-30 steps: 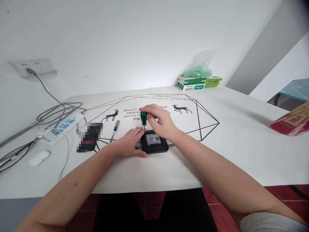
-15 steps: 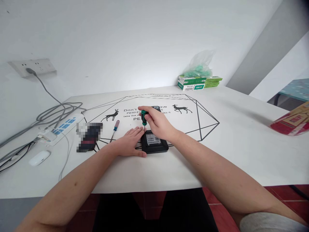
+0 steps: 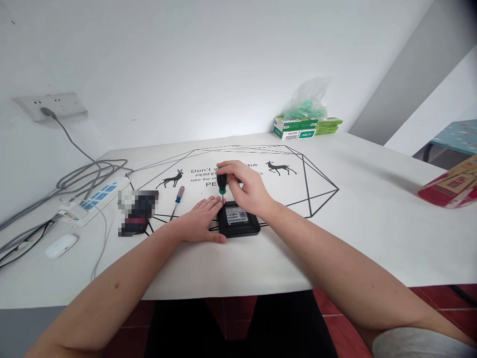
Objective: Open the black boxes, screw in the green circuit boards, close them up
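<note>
A flat black plastic box [image 3: 242,229], with a white printed label on its upper face, lies on the table. My left hand [image 3: 199,219] rests at its left side, fingers stretched toward the back corner and thumb at the front corner, bracing it. Above the box's back left corner, my right hand [image 3: 248,186] is closed around a black and green screwdriver [image 3: 222,183]. The screwdriver stands upright, its thin shaft reaching down to that corner; the tip's contact is too small to make out. A second screwdriver [image 3: 179,195], with a blue and reddish handle, lies beyond my left hand.
On the left are a power strip [image 3: 102,196], tangled grey cables [image 3: 93,171], a white earbud case [image 3: 62,245] and a blurred-out dark object [image 3: 139,214]. Green boxes [image 3: 298,127] with a plastic bag stand by the wall. A red package [image 3: 449,186] sits far right.
The fingers of my right hand have shifted on the screwdriver, and its handle has turned, showing more black than green. My left hand and the box stay in place.
</note>
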A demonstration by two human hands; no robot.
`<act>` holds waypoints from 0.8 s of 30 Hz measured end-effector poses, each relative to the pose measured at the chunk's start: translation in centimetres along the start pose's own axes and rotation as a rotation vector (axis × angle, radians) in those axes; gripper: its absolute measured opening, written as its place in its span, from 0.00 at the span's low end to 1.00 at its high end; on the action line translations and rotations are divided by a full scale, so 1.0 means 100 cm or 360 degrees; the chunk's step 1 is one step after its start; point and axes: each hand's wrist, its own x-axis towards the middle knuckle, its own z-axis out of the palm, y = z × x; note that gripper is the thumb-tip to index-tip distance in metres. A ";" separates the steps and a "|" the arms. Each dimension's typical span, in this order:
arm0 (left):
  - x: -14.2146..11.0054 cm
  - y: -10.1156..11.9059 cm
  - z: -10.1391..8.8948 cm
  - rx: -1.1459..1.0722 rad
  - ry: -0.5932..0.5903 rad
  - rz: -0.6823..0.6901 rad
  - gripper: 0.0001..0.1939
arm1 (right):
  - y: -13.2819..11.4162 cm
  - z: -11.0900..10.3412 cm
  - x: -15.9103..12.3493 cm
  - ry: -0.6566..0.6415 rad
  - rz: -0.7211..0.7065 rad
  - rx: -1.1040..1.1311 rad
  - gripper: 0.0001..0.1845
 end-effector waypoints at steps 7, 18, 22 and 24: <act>0.000 0.001 -0.001 0.0026 0.0001 -0.0002 0.68 | -0.002 0.006 -0.002 0.0037 0.0374 0.0164 0.12; 0.000 0.002 -0.003 0.0036 -0.0056 -0.0020 0.69 | 0.004 0.000 -0.003 -0.0194 0.0291 0.0078 0.21; 0.000 0.000 -0.002 0.0034 -0.0047 0.0011 0.69 | 0.011 0.003 -0.003 -0.0094 0.0102 -0.0061 0.24; 0.000 -0.001 -0.002 0.0045 -0.0041 0.0019 0.69 | 0.013 0.004 -0.003 -0.0022 0.0070 -0.0110 0.24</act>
